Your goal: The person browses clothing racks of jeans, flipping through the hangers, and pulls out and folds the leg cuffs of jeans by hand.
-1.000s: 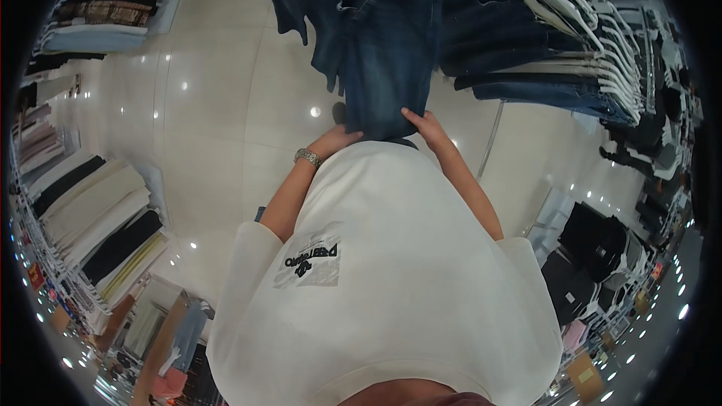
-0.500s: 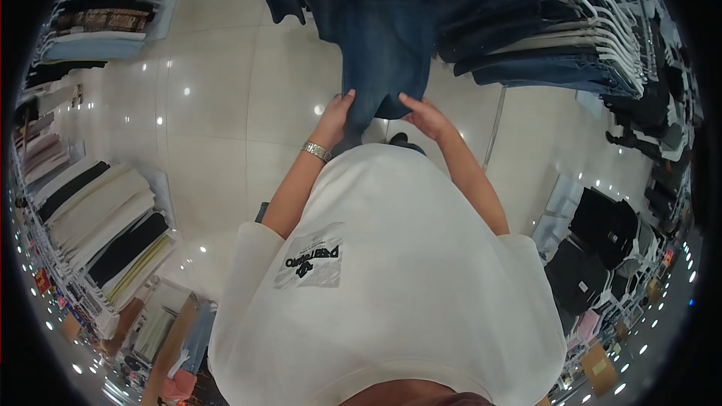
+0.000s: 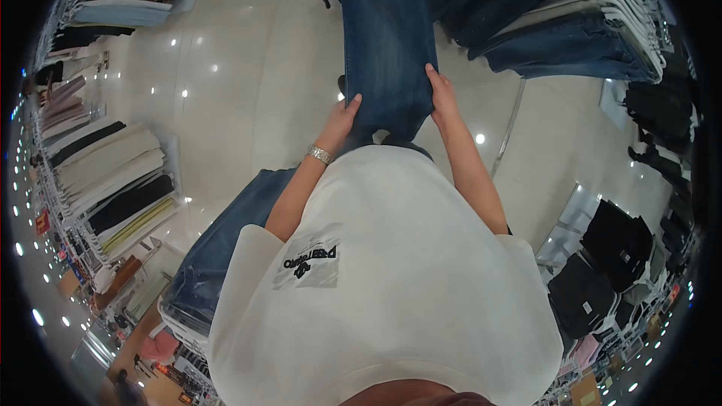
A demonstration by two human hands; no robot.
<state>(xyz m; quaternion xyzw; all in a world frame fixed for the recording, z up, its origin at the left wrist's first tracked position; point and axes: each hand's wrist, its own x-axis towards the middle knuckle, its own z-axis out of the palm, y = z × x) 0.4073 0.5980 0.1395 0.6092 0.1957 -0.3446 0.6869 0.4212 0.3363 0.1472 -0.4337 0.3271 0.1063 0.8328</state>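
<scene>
A pair of dark blue jeans (image 3: 389, 45) stretches down from the top edge of the head view toward my body. My left hand (image 3: 343, 119) grips its left edge, thumb on top and the other fingers hidden. On the opposite edge, slightly higher, my right hand (image 3: 442, 95) holds the denim with the thumb on the front and fingers behind. The lower part of the fabric narrows close to my white shirt (image 3: 421, 240). A metal watch (image 3: 319, 153) circles my left wrist.
Folded jeans on white hangers (image 3: 628, 15) line a rack at upper right. More jeans (image 3: 210, 256) hang beside me at lower left. Racks of light and dark trousers (image 3: 113, 173) stand along the left, and black garments (image 3: 602, 256) at right. Tiled floor (image 3: 248, 53) lies between.
My right hand has moved up along the jeans' edge, and the denim is spread wider and flatter. The view has shifted, bringing the jeans at lower left further into sight.
</scene>
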